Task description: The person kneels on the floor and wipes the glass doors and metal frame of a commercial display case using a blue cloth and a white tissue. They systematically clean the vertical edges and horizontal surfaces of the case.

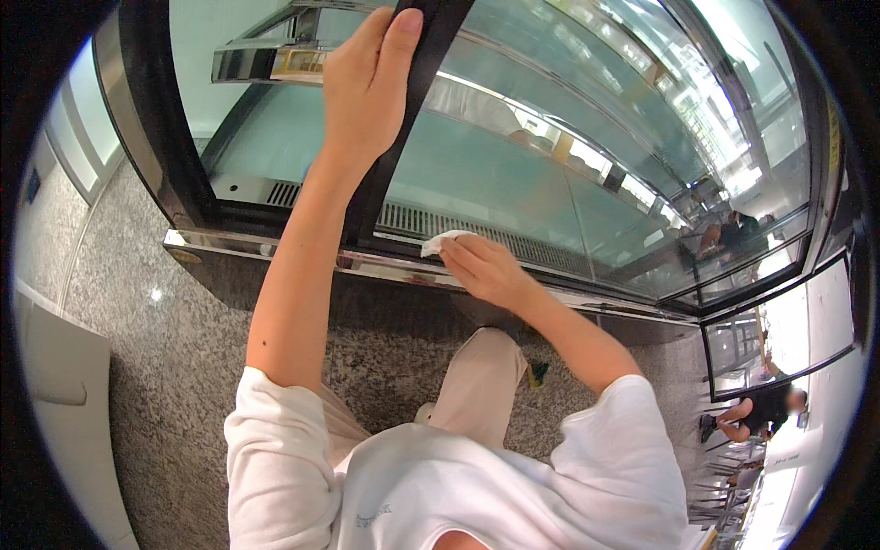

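Observation:
My left hand [371,82] grips the black edge frame of a sliding glass door [427,82] on a glass-fronted display case, high in the view. Lower and to the right, my right hand [485,265] pinches a crumpled white cloth or tissue [447,240] against the bottom of the glass, by the lower frame. Behind the glass, a slotted metal vent strip [522,244] runs along the base of the case. The case stands partly open at the left, where a chrome-edged shelf [265,63] shows. The fingertips of my left hand are partly hidden.
A polished metal rail [591,302] runs below the door. Speckled stone floor [179,385] lies under me, with a small green and yellow object [537,375] near my knee. A pale curved cabinet [65,426] stands at the left. A seated person [763,411] is far off at the right.

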A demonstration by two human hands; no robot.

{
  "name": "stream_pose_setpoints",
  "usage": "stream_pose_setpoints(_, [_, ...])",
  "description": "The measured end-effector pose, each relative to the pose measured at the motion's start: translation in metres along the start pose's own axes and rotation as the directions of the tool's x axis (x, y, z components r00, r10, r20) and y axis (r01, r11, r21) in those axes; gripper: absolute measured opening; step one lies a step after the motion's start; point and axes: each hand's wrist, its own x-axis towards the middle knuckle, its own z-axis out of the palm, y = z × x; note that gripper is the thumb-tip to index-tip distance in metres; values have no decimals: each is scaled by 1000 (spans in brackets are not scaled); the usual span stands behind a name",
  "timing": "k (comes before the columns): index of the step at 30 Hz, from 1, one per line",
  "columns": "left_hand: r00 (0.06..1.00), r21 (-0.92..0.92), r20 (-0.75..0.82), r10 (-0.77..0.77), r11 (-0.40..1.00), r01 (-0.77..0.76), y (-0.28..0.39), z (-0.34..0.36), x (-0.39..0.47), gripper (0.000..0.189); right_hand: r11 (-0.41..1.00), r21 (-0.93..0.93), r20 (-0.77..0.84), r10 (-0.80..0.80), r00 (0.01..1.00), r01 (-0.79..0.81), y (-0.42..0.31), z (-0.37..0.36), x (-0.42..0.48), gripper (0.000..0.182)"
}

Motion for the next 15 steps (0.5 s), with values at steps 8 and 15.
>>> stream_pose_setpoints(8, [1000,-37,-8,-18,999,17,10,-4,-1,42,867,-421,-765,-182,617,-266,31,-170,161,10])
stream_pose_setpoints(15, [998,35,-23,-64,997,65,9,1,2,41,954,-269,-500,-20,866,-133,-4,-39,64,19])
